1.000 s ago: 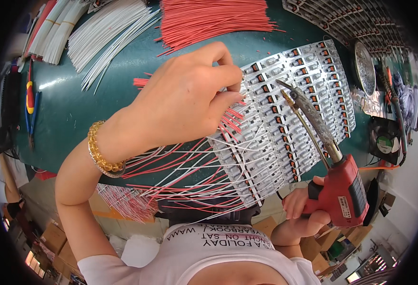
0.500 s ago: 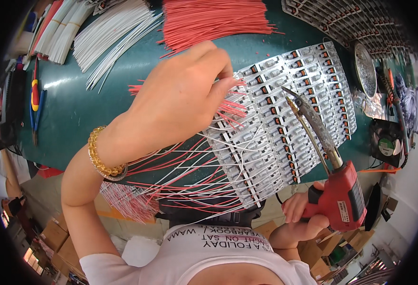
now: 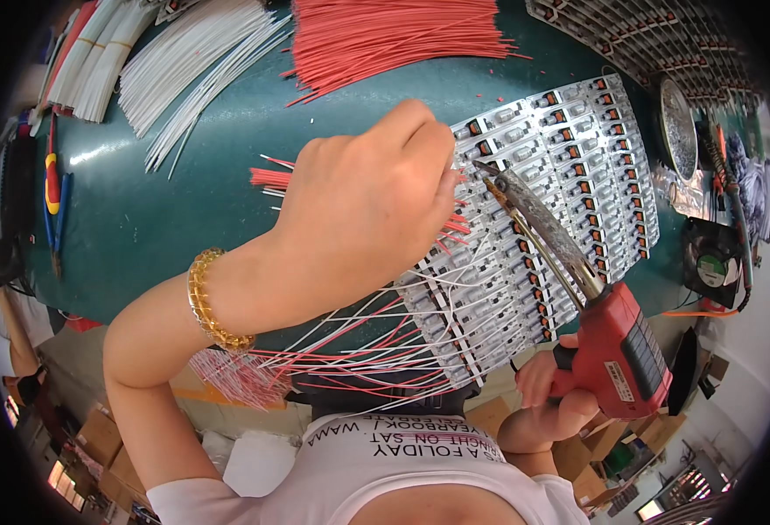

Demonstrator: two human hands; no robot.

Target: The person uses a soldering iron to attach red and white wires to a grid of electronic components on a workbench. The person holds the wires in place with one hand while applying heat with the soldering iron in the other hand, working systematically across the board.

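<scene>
Solder work is what we are doing here, over the panel of small circuit boards (image 3: 560, 219) lying on the green table (image 3: 166, 210). We are pinching our left hand (image 3: 363, 210) shut around a few red wires (image 3: 267, 179), pressing their ends down at the panel's upper left edge. We are gripping the red soldering gun (image 3: 617, 350) in our right hand (image 3: 547, 389), fingers closed on its handle, and its long scorched tip (image 3: 490, 175) is reaching up to just beside our left fingertips.

Risk, as we are judging it, is sitting mostly in that closeness: the hot tip is working right next to our fingers, and a small slip could be burning skin or melting wire insulation. Already-attached red and white leads (image 3: 359, 350) are trailing off the panel toward our body, and our forearm is crossing over them, so a tug could be straining joints. Loose bundles of white wires (image 3: 201, 61) and red wires (image 3: 394, 35) are lying well apart at the table's far side.
</scene>
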